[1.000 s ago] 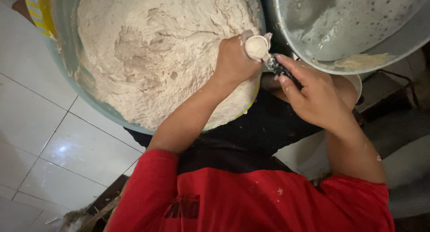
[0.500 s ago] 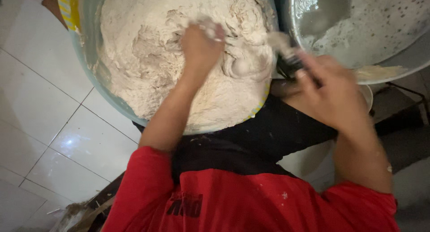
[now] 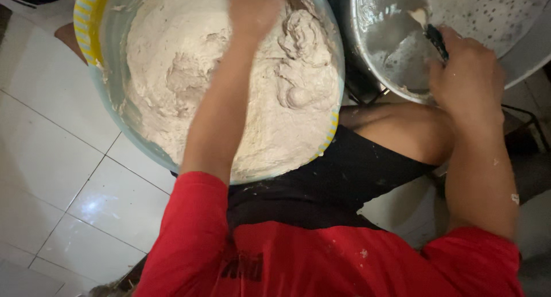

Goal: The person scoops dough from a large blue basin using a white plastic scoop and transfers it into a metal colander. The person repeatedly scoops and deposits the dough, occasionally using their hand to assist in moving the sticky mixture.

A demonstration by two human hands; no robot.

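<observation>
Dough (image 3: 241,102), pale and lumpy, fills a big bowl (image 3: 92,21) with a yellow striped rim. The bowl sits on the white tile floor (image 3: 51,171), just in front of the person's knees. The left hand (image 3: 252,7) is down in the dough near the far side of the bowl. It looks blurry, so I cannot tell if the fingers are spread or curled. Beside the bowl, on the right, stands a metal pot (image 3: 367,73) with wet white batter smeared inside. The right hand (image 3: 468,79) is over the pot's rim. Its fingers are wrapped tight around the dark handle of a scoop (image 3: 433,36), whose tip dips into the pot. The person wears a red shirt (image 3: 321,257) and a black apron (image 3: 321,188).
</observation>
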